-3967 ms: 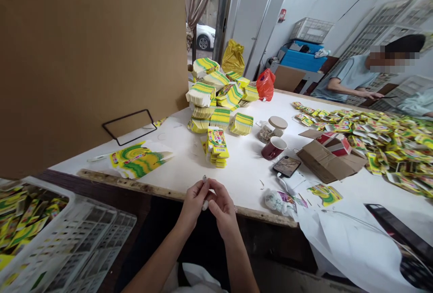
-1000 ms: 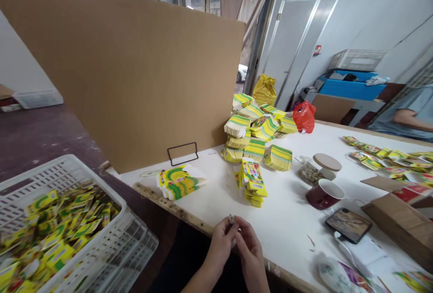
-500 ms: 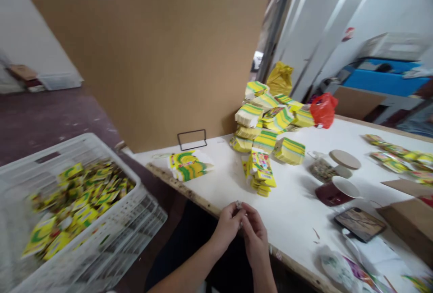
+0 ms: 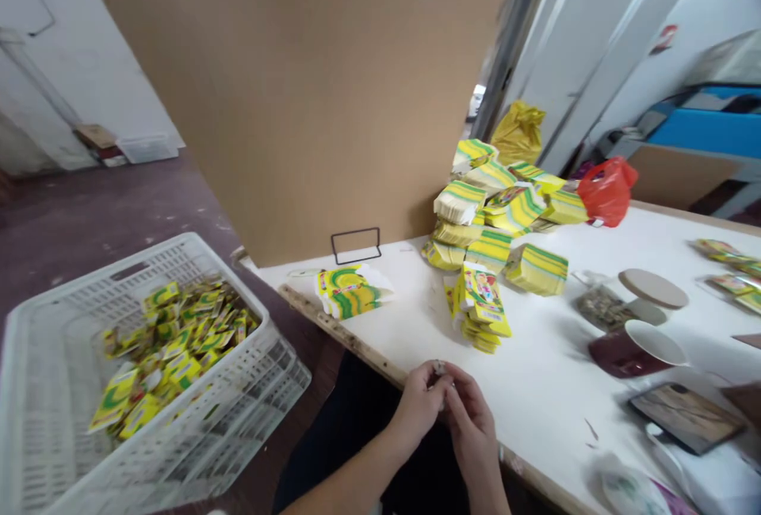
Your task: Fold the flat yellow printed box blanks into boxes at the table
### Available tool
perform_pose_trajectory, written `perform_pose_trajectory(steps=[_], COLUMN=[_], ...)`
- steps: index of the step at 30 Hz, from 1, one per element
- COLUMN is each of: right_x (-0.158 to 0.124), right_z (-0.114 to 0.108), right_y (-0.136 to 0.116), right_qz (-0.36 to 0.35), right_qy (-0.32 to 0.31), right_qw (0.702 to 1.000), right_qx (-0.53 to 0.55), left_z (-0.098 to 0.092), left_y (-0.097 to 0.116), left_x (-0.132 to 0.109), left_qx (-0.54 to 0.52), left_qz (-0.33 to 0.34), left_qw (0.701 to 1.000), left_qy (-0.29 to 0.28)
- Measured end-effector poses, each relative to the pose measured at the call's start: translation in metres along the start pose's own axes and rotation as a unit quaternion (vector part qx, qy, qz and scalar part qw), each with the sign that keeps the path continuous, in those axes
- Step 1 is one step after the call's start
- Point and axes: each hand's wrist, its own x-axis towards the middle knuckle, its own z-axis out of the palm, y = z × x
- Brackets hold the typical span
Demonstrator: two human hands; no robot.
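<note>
My left hand (image 4: pixel 421 402) and my right hand (image 4: pixel 472 413) meet at the front edge of the white table (image 4: pixel 410 333). Their fingertips are pinched together around something small and pale (image 4: pixel 438 368), too small to name. Beyond them lies a fanned pile of yellow printed packets (image 4: pixel 483 301). Farther left on the table are flat yellow-and-green cartons (image 4: pixel 350 291), in front of a thin black wire stand (image 4: pixel 357 246). Several bundles of yellow-and-green cartons (image 4: pixel 488 248) are stacked at the back.
A white plastic crate (image 4: pixel 196 249) with many small yellow packets stands on my left. A large cardboard sheet (image 4: pixel 309 103) rises behind the table. To the right are a dark red mug (image 4: pixel 618 352), a glass jar (image 4: pixel 594 307), a phone (image 4: pixel 686 416) and a red bag (image 4: pixel 607 192).
The view has turned left, so everything sits farther right in the picture. My hands stay pinched together over the table edge, with only slight finger movement.
</note>
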Motion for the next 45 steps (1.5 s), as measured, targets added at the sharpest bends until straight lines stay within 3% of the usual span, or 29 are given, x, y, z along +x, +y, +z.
perform_pose_trajectory(steps=[24, 35, 45], right_x=[0.006, 0.004, 0.007], right_z=[0.002, 0.0, -0.002], right_y=[0.004, 0.008, 0.007], right_qz=[-0.026, -0.032, -0.027], right_qy=[-0.031, -0.036, -0.039], right_qw=[0.999, 0.999, 0.999], right_qx=[0.011, 0.019, 0.023], left_z=[-0.008, -0.011, -0.011], left_y=[-0.008, -0.014, -0.011], left_x=[0.009, 0.003, 0.004], left_qx=[0.028, 0.04, 0.03], left_qz=[0.014, 0.064, 0.046], left_qw=[0.999, 0.997, 0.998], left_qy=[-0.014, -0.008, -0.028])
